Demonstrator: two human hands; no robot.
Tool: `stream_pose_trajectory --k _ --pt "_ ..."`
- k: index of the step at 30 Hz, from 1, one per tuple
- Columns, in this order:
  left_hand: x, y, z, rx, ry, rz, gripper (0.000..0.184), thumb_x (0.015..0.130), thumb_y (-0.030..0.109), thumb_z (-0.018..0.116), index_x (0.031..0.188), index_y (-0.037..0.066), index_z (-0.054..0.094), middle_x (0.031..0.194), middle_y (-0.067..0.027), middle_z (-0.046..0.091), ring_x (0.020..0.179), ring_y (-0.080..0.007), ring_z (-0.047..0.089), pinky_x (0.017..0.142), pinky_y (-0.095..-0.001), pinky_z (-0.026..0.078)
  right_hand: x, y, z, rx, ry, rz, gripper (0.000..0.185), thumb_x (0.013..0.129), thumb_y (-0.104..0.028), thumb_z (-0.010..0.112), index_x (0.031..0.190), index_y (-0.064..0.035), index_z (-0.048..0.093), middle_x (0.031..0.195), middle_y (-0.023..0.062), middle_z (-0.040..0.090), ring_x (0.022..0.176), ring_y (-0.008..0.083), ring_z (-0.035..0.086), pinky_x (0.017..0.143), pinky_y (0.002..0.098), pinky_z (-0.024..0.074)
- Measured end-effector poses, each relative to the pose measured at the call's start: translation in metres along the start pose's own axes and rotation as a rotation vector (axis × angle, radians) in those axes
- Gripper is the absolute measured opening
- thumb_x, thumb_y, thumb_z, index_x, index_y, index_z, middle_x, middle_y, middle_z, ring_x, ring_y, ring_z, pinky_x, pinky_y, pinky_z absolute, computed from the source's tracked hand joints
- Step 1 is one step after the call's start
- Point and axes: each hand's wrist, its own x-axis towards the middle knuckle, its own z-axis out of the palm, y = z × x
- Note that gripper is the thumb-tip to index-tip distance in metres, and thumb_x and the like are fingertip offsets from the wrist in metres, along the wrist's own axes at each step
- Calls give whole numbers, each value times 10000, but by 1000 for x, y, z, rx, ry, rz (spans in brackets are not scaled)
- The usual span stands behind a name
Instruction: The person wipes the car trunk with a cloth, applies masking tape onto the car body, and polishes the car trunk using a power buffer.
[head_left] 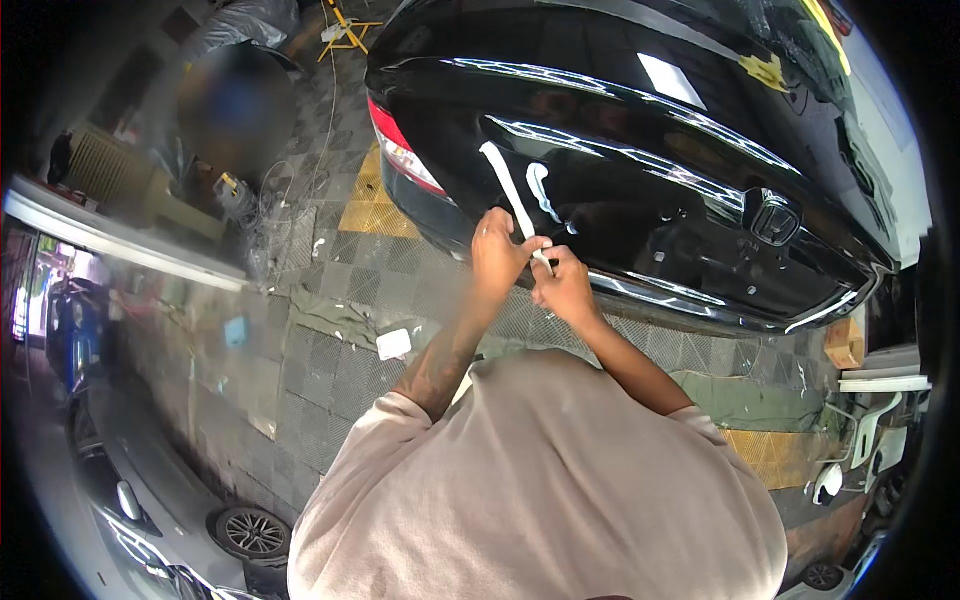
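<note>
Both of my hands are at the rear of a glossy black car (610,180), beside its tail light (400,150). A long, narrow white strip (508,188), perhaps tape or foam, runs up from my fingers over the black bodywork. My left hand (498,255) is closed, with the thumb and fingers on the strip's lower part. My right hand (566,285) pinches the strip near its lower end, close beside the left. A curved white shape (542,190) shows on the panel to the right; I cannot tell whether it is a reflection.
A white square item (394,345) lies on the tiled floor (330,385) at left. Behind me on the left stands a grey car (170,480). A yellow stand (345,35) is at the back, a cardboard box (845,342) and white chair (868,430) at right.
</note>
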Motion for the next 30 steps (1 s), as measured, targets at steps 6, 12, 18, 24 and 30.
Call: stream_pose_trajectory --k 6,12,18,24,30 --pt "-10 -1 -6 -99 -219 -306 492 676 321 882 622 19 497 550 -84 538 472 -205 492 473 -372 400 13 15 2 366 -132 190 141 913 -105 573 916 22 512 616 118 639 501 181 650 438 294 527" --pt "-7 -9 7 -363 -306 -415 416 753 316 834 580 2 624 498 -95 579 415 -154 482 446 -347 397 4 22 11 -206 153 -366 102 891 -81 601 876 -32 513 688 160 609 509 240 627 468 403 484" --pt "-6 -4 6 -183 -306 -401 448 775 372 814 566 17 639 496 -41 596 437 -108 514 465 -300 424 -23 12 13 -242 -4 -682 111 807 -69 605 905 -51 556 656 184 602 617 395 615 581 494 481" --pt "-15 -30 17 -764 -525 -758 343 898 388 710 768 73 672 657 -3 640 563 -87 535 546 -256 431 -30 24 -2 -231 -156 -369 91 818 -140 647 879 -96 596 610 147 611 532 350 621 512 454 470" --pt "-31 -38 22 -1060 -526 -654 331 1012 348 539 798 103 597 694 14 572 635 -77 483 619 -235 388 -27 41 -5 -175 -164 -382 103 825 -167 650 861 -85 599 587 136 591 481 301 589 483 417 434"
